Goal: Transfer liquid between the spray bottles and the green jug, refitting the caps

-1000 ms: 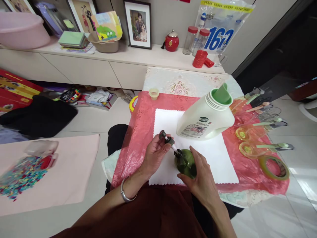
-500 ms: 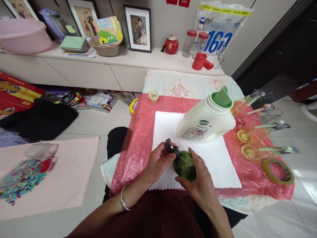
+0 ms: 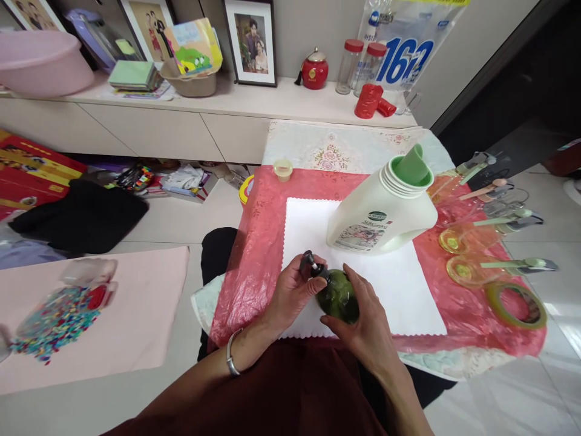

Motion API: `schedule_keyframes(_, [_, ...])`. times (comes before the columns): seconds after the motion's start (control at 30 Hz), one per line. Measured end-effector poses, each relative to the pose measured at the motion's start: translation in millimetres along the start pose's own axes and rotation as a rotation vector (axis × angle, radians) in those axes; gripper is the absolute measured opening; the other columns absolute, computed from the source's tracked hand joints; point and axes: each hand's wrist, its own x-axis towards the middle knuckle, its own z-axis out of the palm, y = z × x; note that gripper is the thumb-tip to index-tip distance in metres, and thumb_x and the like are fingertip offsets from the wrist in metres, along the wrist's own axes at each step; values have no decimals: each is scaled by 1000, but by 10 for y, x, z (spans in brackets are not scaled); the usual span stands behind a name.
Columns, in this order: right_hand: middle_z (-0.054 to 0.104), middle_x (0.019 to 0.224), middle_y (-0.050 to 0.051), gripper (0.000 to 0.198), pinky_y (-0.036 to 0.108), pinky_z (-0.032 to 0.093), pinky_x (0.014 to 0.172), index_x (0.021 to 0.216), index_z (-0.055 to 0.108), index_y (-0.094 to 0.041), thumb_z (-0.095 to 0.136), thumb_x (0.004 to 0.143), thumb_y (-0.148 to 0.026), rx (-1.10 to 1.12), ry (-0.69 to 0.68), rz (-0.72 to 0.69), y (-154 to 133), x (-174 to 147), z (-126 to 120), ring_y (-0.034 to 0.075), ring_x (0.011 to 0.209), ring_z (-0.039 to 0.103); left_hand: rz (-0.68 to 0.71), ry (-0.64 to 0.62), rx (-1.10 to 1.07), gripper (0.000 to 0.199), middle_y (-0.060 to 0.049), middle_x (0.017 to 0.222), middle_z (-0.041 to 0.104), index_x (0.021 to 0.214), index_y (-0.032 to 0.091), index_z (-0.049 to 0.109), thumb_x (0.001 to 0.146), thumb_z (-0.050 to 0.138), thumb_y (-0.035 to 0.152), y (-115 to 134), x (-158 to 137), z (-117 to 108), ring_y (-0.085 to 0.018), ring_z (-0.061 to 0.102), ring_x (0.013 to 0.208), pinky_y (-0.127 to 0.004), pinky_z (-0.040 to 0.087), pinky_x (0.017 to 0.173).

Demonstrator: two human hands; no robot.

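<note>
A round green pump bottle (image 3: 338,297) is held tilted over the near part of a white scalloped sheet (image 3: 308,233). My left hand (image 3: 293,289) is closed around its black pump head (image 3: 318,270), thumb across the collar. Fingers and thumb of my right hand (image 3: 361,318) wrap the bottle's body from the right side. Just beyond, a large cream detergent jug (image 3: 374,212) stands on the sheet, its green-lined mouth (image 3: 411,169) uncapped. Whether the pump is screwed tight cannot be seen.
Red plastic (image 3: 245,260) covers the table. To the right lie several clear pump bottles (image 3: 467,269) and a roll of tape (image 3: 517,304). A small lidded cup (image 3: 282,171) stands at the back left. Colourful bits (image 3: 59,321) lie on a pink mat (image 3: 140,315) at left.
The camera view has shifted slightly. Both hands keep their hold on the pump bottle, with hardly any change in their grip.
</note>
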Motion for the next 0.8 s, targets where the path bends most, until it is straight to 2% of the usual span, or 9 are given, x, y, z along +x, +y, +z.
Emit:
schedule_keyframes(0.1, [45,146,6,95,46,49,108,158,27,-34,80,79,-31,28,0,8,-7,3,24,26,131,49,-46,49,-12,42,-1,93,70,98,20,73,66,93,38,7,13,-6,-15,63,86,-27,49,81])
schedule_keyframes(0.2, [46,145,4,95,46,49,107,157,27,-36,81,79,-32,68,-12,30,4,9,44,25,130,50,-74,41,-28,43,-2,91,71,97,19,74,64,94,38,24,26,-20,-16,64,87,-28,49,83])
schedule_keyframes(0.43, [49,142,7,88,45,50,107,155,34,-30,78,78,-37,134,-16,72,1,32,46,26,130,51,-48,-56,-65,36,-7,104,75,105,19,74,76,86,37,23,20,-36,-22,66,104,-36,48,99])
schedule_keyframes(0.5, [49,142,6,88,45,50,107,155,34,-30,78,78,-38,160,-22,88,-16,33,43,25,129,52,-48,-32,-75,38,-7,105,73,104,19,75,73,88,38,15,17,-24,-21,66,103,-34,49,96])
schedule_keyframes(0.67, [48,143,7,88,46,47,112,154,37,-27,78,77,-39,222,-42,130,-47,25,38,26,131,50,-88,61,-100,43,-2,92,71,94,19,76,60,96,35,33,29,-1,-14,64,86,-26,50,80])
schedule_keyframes(0.8, [48,143,8,89,46,46,112,154,39,-26,79,76,-42,265,-46,154,-37,22,50,26,131,49,-90,33,-114,46,-4,96,74,99,19,75,60,96,32,52,39,-26,-18,67,94,-29,51,88])
